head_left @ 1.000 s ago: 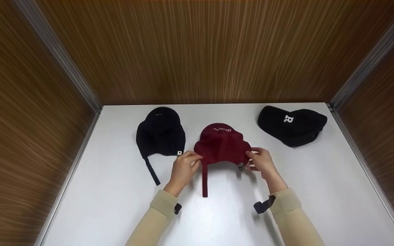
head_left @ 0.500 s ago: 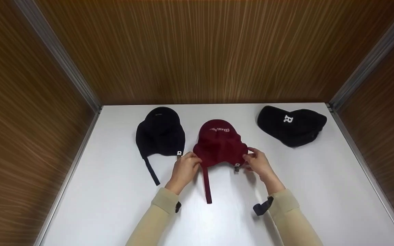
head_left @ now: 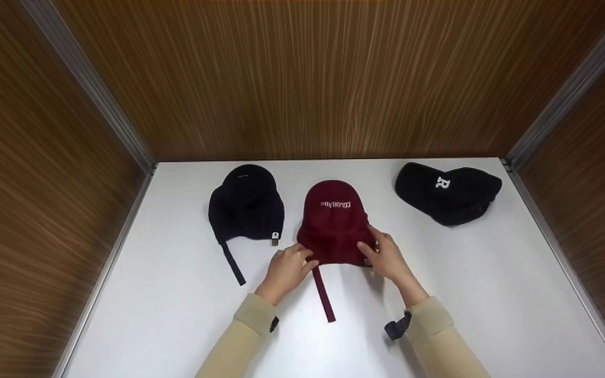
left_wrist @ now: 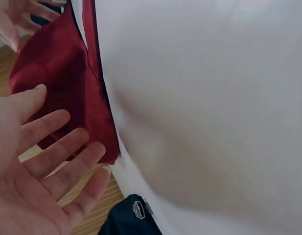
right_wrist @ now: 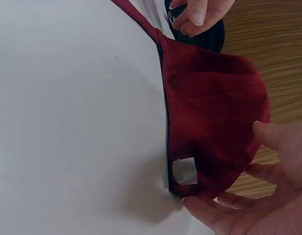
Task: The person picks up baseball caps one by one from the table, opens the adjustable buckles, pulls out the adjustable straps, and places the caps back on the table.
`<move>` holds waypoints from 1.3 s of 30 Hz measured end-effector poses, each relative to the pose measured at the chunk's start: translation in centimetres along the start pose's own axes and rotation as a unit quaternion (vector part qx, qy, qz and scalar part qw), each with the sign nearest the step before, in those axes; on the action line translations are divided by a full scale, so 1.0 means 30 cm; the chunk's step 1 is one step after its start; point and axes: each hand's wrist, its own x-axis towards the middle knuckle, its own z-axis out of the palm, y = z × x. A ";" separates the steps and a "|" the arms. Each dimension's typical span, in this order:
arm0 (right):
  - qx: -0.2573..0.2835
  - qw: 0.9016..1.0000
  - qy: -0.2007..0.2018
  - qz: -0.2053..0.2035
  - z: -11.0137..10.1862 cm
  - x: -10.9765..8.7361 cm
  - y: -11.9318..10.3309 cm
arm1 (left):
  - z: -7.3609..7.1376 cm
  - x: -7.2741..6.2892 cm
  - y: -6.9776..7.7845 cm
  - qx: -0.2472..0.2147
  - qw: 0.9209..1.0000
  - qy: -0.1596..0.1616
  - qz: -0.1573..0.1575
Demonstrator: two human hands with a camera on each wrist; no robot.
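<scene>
Nearest, the red cap's (head_left: 334, 233) strap (head_left: 324, 296) runs loose from its near left corner over the tabletop (head_left: 139, 315), straight but unfastened. At that corner the left hand (head_left: 285, 270) has its grip spread, fingers apart beside the cloth; whether the tips press on it I cannot tell. At the red cap's near right corner sits the metal buckle (right_wrist: 185, 171), no strap through it. The right hand (head_left: 386, 257) cups the red cap's right side, its grip spread too, thumb resting on the cloth and fingers along the edge.

The red cap lies in the middle, lettering up and rounded end pointing away. Its laying-out looks nearly done: the outline is fairly even, and perhaps only a little smoothing at the near edge and letting go remain.

A bit farther, left of the red cap and just apart from it, the navy cap (head_left: 247, 205) lies spread much the same way, strap loose, and seems finished. Farthest, well to the red cap's right, the black cap (head_left: 455, 194) rests turned sideways with no hand near; if it is to match, all its work is left.
</scene>
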 end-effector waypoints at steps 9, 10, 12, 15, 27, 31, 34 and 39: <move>-0.036 0.999 0.025 -0.002 0.020 0.016 -0.023 | 0.017 -0.011 0.019 0.065 0.995 -0.061 0.040; -0.039 0.999 0.027 -0.003 0.023 0.020 -0.026 | 0.018 -0.009 0.018 0.073 0.994 -0.066 0.042; -0.047 0.998 0.029 -0.004 0.029 0.027 -0.031 | 0.016 -0.001 0.014 0.087 0.992 -0.073 0.047; -0.055 0.998 0.028 -0.002 0.040 0.041 -0.040 | 0.010 0.016 0.006 0.106 0.990 -0.077 0.049; -0.100 0.994 0.025 -0.020 0.066 0.121 -0.065 | 0.006 0.098 -0.050 0.125 0.988 -0.086 0.001; -0.104 0.993 0.023 -0.042 0.077 0.146 -0.065 | 0.006 0.099 -0.068 0.141 0.987 -0.076 -0.004; -0.114 0.992 0.017 -0.057 0.085 0.162 -0.067 | 0.008 0.096 -0.078 0.155 0.985 -0.071 -0.010; -0.121 0.991 0.000 -0.064 0.097 0.182 -0.081 | 0.010 0.093 -0.091 0.165 0.983 -0.077 -0.024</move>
